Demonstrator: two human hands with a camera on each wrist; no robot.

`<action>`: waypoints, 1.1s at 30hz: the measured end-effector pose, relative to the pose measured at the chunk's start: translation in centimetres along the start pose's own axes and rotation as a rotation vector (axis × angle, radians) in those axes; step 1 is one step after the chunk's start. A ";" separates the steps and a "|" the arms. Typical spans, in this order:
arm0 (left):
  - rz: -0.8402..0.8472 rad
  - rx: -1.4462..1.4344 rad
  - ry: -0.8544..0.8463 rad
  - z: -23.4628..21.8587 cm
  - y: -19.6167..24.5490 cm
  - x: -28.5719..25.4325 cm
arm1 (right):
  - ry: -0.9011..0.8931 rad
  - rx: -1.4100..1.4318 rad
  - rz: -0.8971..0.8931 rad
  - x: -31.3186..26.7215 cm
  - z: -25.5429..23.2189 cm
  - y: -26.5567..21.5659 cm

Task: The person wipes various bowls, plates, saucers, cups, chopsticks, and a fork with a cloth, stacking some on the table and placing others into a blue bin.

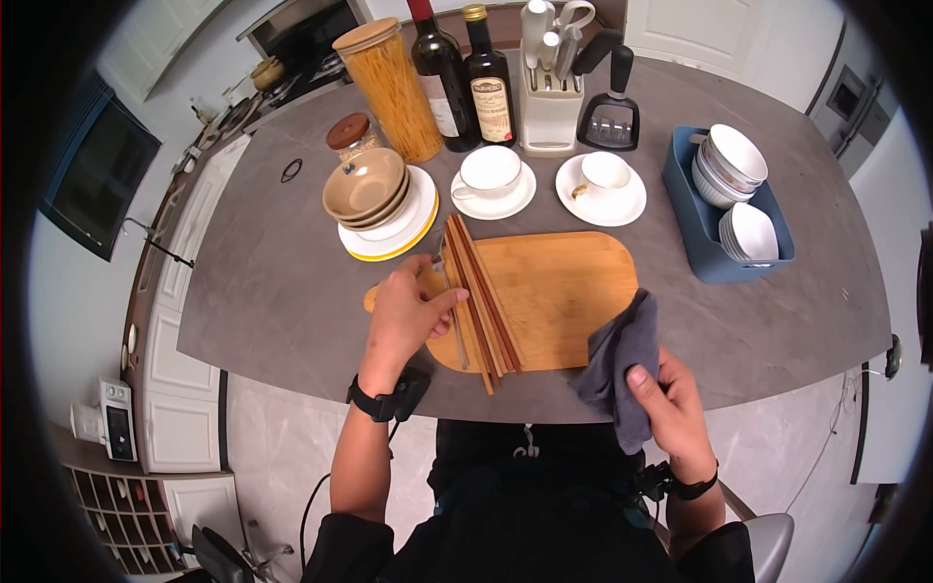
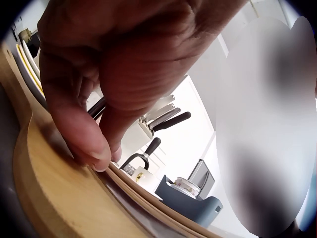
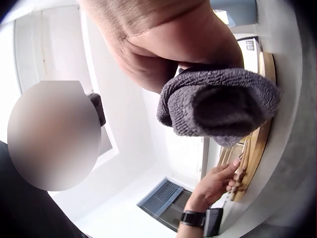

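Grey cloth (image 1: pixel 622 360) at the table's (image 1: pixel 777 335) near right edge, gripped in the right hand (image 1: pixel 673 403). Left hand's (image 1: pixel 410 313) fingers narrow, pinching the fork (image 1: pixel 461 342) over the board (image 1: pixel 573 282), left of the chopsticks (image 1: pixel 491 311). Likely fork pickup step; next move calls for a firm pinch, clear of the sticks.

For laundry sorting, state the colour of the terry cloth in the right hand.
The crumpled terry cloth is dark purplish grey; the right wrist view shows it best.
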State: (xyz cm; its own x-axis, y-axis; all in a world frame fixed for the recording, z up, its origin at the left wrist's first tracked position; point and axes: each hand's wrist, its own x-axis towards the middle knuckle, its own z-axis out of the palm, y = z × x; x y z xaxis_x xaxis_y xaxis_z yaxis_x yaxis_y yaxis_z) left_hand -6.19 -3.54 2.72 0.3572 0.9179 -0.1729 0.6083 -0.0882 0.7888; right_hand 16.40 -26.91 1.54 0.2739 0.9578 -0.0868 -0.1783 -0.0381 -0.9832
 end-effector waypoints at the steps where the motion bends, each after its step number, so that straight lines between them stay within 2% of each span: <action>1: -0.003 0.004 0.001 0.0 0.0 -0.1 | 0.000 -0.001 0.000 0.1 0.0 0.2; 3: -0.003 0.001 0.003 -0.1 -0.1 -0.2 | -0.023 0.358 0.037 0.5 0.2 0.7; 4: -0.003 -0.002 0.003 -0.1 -0.1 -0.2 | -0.023 0.357 0.037 0.7 0.3 0.9; 6: 0.006 -0.018 0.013 -0.1 -0.4 -0.4 | -0.040 0.595 0.077 1.1 0.3 1.2; 10: 0.013 0.037 0.024 -0.6 -0.5 -1.1 | 0.014 0.778 0.108 1.8 1.5 1.3; 11: 0.014 0.033 0.022 -0.6 -0.3 -1.5 | -0.045 0.822 0.105 1.9 1.6 1.3; 12: 0.100 0.080 0.079 -0.7 0.0 -2.1 | -0.105 0.866 0.102 2.0 1.7 1.3; 13: 0.185 0.126 0.136 -0.7 0.3 -2.7 | -0.103 0.864 0.103 2.0 1.9 1.4; 14: 0.183 0.124 0.135 -0.2 0.7 -3.6 | -0.141 0.846 0.107 2.0 2.1 1.6; 16: 0.328 -0.254 -0.006 1.7 1.8 -5.7 | -0.187 0.828 0.121 2.0 3.0 1.7; 17: 0.323 -0.254 0.001 2.6 2.4 -6.6 | -0.213 0.792 0.143 1.9 3.6 1.6; 19: 0.472 -0.438 -0.227 4.1 3.3 -8.0 | -0.235 0.679 0.198 1.9 4.6 1.0; 20: 0.474 -0.439 -0.229 4.3 3.3 -8.2 | -0.233 0.677 0.196 1.8 4.6 1.0; 22: 0.311 -0.611 -0.171 4.8 3.2 -8.2 | -0.295 0.740 0.224 1.6 4.2 1.4; 24: 0.372 -0.617 -0.147 4.9 2.2 -7.6 | -0.280 0.712 0.201 1.6 4.5 1.4; 26: 0.286 -0.670 -0.076 4.9 1.9 -7.8 | -0.269 0.746 0.106 1.6 4.7 1.6; 27: 0.292 -0.713 -0.082 4.8 2.1 -7.9 | -0.268 0.747 0.106 1.6 4.6 1.7; 29: 0.278 -0.796 -0.094 4.8 2.5 -8.3 | -0.285 0.719 -0.092 1.7 4.5 2.1; 30: 0.264 -0.879 -0.107 4.9 2.6 -8.4 | -0.283 0.720 -0.094 1.7 4.5 1.7; 32: 0.220 -0.968 -0.120 5.2 2.7 -8.5 | -0.096 0.573 -0.114 1.6 4.5 0.6; 33: 0.177 -1.057 -0.129 5.4 2.7 -8.5 | -0.094 0.574 -0.117 1.6 4.4 0.5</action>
State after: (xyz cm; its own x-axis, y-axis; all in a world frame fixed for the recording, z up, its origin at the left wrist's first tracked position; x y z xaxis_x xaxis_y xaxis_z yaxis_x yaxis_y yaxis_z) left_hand -3.77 -13.67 3.16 0.4898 0.8716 -0.0189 -0.3567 0.2201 0.9079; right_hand 12.62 -24.20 1.58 0.2420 0.9686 0.0574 -0.6417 0.2042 -0.7393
